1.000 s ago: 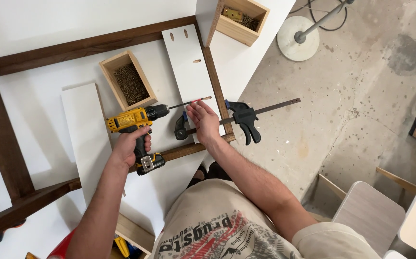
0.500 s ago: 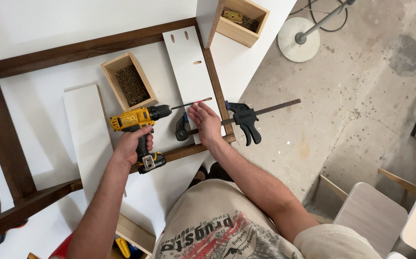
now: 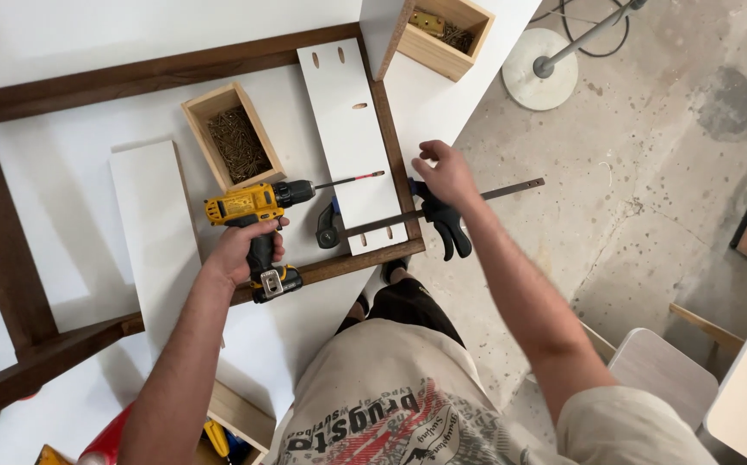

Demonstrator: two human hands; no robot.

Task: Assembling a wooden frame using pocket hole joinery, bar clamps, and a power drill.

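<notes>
Yellow-and-black cordless drill (image 3: 253,211) sits in the left hand (image 3: 244,250), whose grip is wrapped tight round the handle, the long bit lying over a white drilled panel (image 3: 352,146). The right hand (image 3: 446,172) closes its grip on the black head of one bar clamp (image 3: 429,215), which pins that panel to the dark wooden frame (image 3: 158,73) at the desk (image 3: 72,26) corner. Beyond that edge lies open concrete floor (image 3: 649,155). Two wooden boxes are in view: one (image 3: 234,136) of screws beside the drill, another (image 3: 442,30) at the top. A second white board (image 3: 154,232) lies left.
</notes>
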